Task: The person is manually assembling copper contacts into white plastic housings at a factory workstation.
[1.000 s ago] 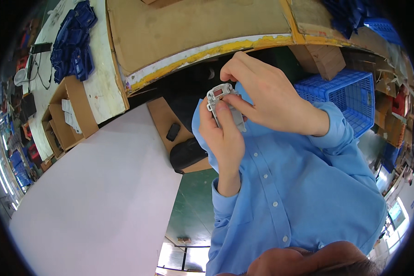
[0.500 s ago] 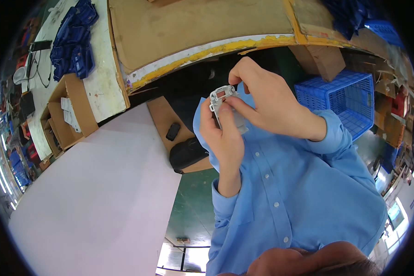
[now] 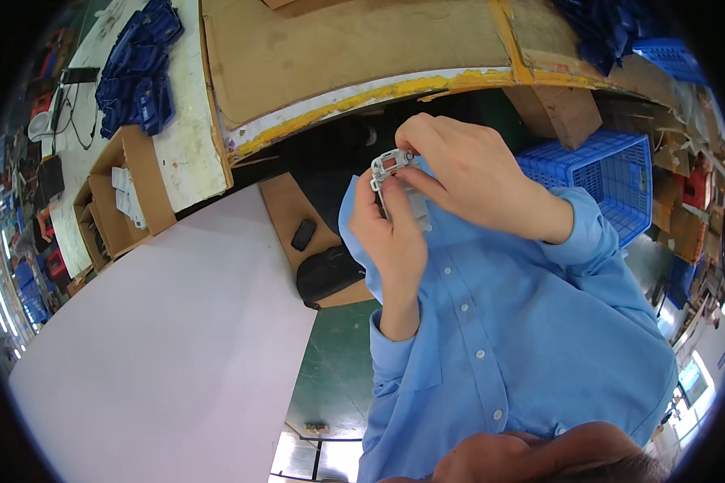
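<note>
A small white plastic housing (image 3: 392, 160) with a reddish-brown rectangular patch in its upper end is held up in front of my chest. My left hand (image 3: 393, 241) grips it from the near left side, thumb on its face and fingers behind. My right hand (image 3: 477, 179) comes from the right, its curled index finger and thumb pressed against the housing's upper right end. Whether a tiny part sits between those right fingertips cannot be made out. The housing's lower part, pale and partly see-through, shows past my left thumb; its back is hidden.
A white board (image 3: 169, 338) spans the left. Beyond my hands runs a cardboard-topped workbench (image 3: 354, 40) with a yellow edge. A blue crate (image 3: 628, 181) stands to the right, an open cardboard box (image 3: 129, 213) left. A black pouch (image 3: 328, 274) lies on cardboard nearby.
My right hand's raised knuckles have come down, and the index finger has closed in on the housing's upper end. My left hand keeps its hold. The view has shifted slightly.
</note>
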The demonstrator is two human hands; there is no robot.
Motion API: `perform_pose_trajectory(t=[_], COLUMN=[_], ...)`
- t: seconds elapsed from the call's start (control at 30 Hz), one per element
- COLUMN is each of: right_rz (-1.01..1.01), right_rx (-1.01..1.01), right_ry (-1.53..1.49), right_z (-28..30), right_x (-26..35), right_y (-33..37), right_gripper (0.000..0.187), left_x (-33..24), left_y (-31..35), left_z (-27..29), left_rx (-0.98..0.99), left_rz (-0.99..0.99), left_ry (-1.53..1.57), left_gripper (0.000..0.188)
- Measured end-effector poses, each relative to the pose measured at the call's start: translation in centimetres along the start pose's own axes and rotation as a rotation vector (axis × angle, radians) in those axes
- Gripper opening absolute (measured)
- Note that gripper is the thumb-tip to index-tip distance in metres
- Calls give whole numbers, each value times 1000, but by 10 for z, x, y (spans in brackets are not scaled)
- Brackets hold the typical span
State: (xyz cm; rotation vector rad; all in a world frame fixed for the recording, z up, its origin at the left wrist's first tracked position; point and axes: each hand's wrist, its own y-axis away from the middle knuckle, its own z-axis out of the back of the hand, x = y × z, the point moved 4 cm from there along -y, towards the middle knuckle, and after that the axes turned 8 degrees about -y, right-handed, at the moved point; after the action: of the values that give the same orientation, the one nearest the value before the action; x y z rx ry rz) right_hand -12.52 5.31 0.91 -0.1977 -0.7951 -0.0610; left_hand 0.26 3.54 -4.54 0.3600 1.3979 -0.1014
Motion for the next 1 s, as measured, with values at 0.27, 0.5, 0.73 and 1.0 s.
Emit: perform_pose_trajectory(t=[0.27, 0.5, 0.73, 1.0], right_rz=[-175, -207, -176, -179], right_rx=[12, 55, 64, 89], right_ry=[-63, -171, -234, -299], right_z=[6, 6, 9, 7], right_x=[-6, -15, -22, -21], right_y=[3, 4, -2, -5], right_gripper=[21, 21, 26, 18], left_x=[-3, -4, -6, -10], left_y=[-3, -2, -3, -4], left_z=[-8, -11, -8, -12], left_rx=[22, 57, 73, 77], left_rz=[-23, 13, 1, -55], left_ry=[17, 107, 39, -18], left_gripper=[17, 18, 21, 22])
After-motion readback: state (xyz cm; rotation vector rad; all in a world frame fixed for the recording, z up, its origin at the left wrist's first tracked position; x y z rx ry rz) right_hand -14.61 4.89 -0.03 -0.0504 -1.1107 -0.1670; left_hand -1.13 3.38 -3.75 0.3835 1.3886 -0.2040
